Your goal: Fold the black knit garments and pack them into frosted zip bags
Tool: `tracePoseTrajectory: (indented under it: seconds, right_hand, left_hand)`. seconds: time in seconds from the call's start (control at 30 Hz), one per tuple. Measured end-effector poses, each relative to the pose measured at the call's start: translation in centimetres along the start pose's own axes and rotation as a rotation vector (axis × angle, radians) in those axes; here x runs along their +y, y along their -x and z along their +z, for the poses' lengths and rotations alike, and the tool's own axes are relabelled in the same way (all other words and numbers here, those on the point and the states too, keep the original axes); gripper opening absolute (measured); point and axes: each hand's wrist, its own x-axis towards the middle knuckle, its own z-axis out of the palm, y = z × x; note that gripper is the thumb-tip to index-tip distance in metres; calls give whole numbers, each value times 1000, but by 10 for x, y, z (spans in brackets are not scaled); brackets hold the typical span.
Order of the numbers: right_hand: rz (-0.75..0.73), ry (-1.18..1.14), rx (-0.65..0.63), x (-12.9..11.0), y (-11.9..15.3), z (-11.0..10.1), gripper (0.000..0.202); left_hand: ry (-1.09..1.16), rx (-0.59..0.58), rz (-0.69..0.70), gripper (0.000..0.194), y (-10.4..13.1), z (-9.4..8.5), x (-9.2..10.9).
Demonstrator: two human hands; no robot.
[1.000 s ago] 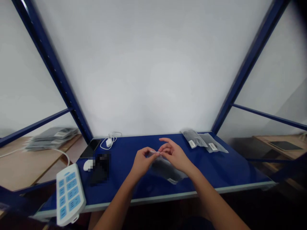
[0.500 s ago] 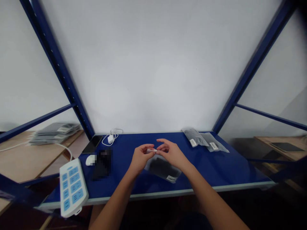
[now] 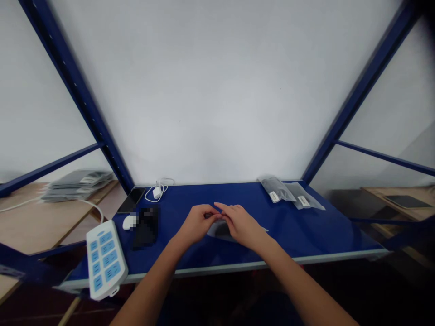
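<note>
At the near middle of the blue tabletop (image 3: 204,256): clear bag (image 3: 220,231), dark inside, below and between the hands.
Left hand (image 3: 197,222): thumb and forefinger nearly together, pinching the bag's upper edge.
Right hand (image 3: 241,222): thumb and fingertips drawn in on the same edge, beside the left; exact contact partly hidden.
Handling: pinches best kept close to the edge, film held flat, pressure even; a loose pinch could pucker it.
Film: thin, glossy, flexible.
Two bags (image 3: 277,189) (image 3: 302,195): translucent, creased, white-labelled.
Power strip (image 3: 107,259): white, rounded oblong, blue socket panels.
</note>
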Motion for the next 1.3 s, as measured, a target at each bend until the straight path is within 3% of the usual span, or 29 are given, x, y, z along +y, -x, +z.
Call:
tracePoseTrajectory:
  seconds: [0.17, 0.53, 0.7, 0.83, 1.0, 1.3]
  right_hand:
    - [88, -139, -37, 3, 2, -1, 51]
    - [139, -250, -61, 2, -3, -7, 48]
    - [157, -278, 1, 2, -2, -9, 35]
    - [177, -363, 42, 3, -1, -14, 28]
    - [172, -349, 1, -1, 0, -16, 19]
    - [-8, -66, -89, -5, 4, -22, 17]
  left_hand:
    - [-254, -21, 125, 22, 8, 2, 7]
    - [-427, -93, 108, 16, 10, -6, 13]
    - [-208, -71, 75, 17, 11, -4, 5]
    - [84, 47, -81, 25, 15, 5, -8]
    - [421, 152, -239, 30, 21, 22, -21]
    - [544, 120, -343, 43, 27, 20, -13]
